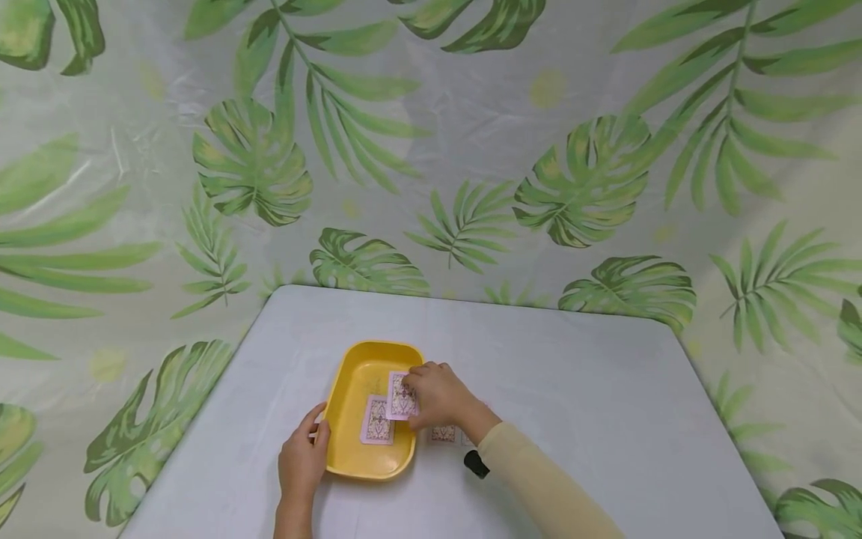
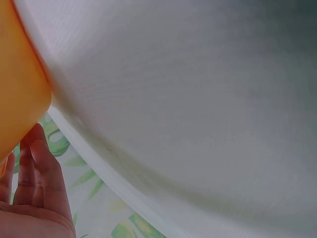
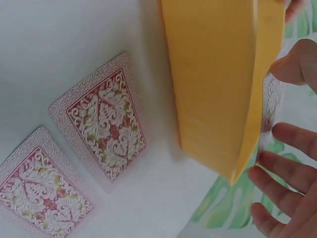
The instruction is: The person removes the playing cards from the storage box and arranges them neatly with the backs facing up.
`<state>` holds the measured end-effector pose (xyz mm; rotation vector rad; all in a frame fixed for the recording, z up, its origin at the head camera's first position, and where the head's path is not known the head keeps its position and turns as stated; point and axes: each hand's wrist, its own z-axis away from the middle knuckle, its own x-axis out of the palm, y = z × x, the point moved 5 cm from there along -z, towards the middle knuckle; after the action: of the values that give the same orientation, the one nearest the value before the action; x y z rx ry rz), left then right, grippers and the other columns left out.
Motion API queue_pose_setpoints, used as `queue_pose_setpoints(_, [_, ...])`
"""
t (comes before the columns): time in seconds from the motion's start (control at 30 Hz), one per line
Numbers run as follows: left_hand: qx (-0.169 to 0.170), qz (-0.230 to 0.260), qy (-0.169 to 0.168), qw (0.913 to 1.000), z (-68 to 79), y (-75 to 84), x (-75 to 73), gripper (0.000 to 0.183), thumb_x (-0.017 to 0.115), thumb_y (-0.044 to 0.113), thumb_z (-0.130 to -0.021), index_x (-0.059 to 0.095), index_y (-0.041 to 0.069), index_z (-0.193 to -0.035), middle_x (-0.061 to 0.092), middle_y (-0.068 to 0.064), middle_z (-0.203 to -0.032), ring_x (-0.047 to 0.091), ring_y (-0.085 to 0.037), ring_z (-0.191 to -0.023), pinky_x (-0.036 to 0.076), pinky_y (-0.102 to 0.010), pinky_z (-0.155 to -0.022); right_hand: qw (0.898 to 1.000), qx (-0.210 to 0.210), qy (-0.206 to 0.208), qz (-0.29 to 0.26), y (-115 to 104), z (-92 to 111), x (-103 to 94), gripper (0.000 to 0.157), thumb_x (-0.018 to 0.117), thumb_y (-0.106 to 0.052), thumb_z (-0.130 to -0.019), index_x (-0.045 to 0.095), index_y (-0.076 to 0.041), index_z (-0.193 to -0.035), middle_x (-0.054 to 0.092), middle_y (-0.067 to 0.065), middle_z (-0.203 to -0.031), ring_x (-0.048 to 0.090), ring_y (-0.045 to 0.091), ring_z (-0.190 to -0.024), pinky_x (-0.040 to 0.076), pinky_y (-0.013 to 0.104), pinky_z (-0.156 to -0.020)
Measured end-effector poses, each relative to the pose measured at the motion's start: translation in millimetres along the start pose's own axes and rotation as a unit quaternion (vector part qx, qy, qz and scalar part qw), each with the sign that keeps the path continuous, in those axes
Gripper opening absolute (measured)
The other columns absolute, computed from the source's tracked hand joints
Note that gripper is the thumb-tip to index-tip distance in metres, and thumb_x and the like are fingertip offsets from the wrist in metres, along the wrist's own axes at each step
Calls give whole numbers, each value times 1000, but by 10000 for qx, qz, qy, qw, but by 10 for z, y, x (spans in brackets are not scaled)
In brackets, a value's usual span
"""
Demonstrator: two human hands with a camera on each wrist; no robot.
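Note:
A yellow tray (image 1: pixel 370 468) stands on the white table, with one patterned playing card (image 1: pixel 377 425) lying inside it. My left hand (image 1: pixel 301 457) holds the tray's left side at the rim. Over the tray's right side, my right hand (image 1: pixel 441 397) pinches another playing card (image 1: pixel 400 395) between thumb and fingers, its patterned back up. This card overlaps the one in the tray in the head view. To the right of the tray, two more playing cards (image 3: pixel 106 121) (image 3: pixel 44 191) lie back up on the table, partly hidden under my right arm in the head view.
A small black object (image 1: pixel 476 464) lies near my right forearm on the white table (image 1: pixel 572 389). Behind the table hangs a sheet printed with green leaves (image 1: pixel 471 150).

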<state>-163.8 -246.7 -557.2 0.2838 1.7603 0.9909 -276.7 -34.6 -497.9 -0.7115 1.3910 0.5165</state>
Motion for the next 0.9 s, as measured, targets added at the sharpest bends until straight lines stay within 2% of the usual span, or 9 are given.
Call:
queue_pose_setpoints(0.3, [-28,18,-46,10000,4,-8,-2,38,51,21,-99,58,11,-135,69,-14,-99,66,-27,-82,50,-44,-70,9999,13,148,-88,190,118,-49,67,76,-51,-71,63,-17,-128,59,3,-133,51,24,-122,40,44,-99])
queue_pose_setpoints(0.63, [-84,-37,-102,9999,-3,19,3,38,51,21,-100,57,11,-136,68,-15,-101,65,-27,-82,49,-42,-70,9988,185,364,-278,463,317,-119,65,79,-41,-69,64,-13,-125,60,7,-131,51,29,-123,37,49,-101])
queue_pose_setpoints(0.9, [-189,-29,-82,9998,5,5,18,38,51,21,-100,57,11,-136,68,-16,-101,64,-26,-81,49,-38,-68,9967,339,490,-558,647,445,-80,62,78,-42,-69,66,-13,-123,61,7,-128,52,30,-120,39,52,-99])
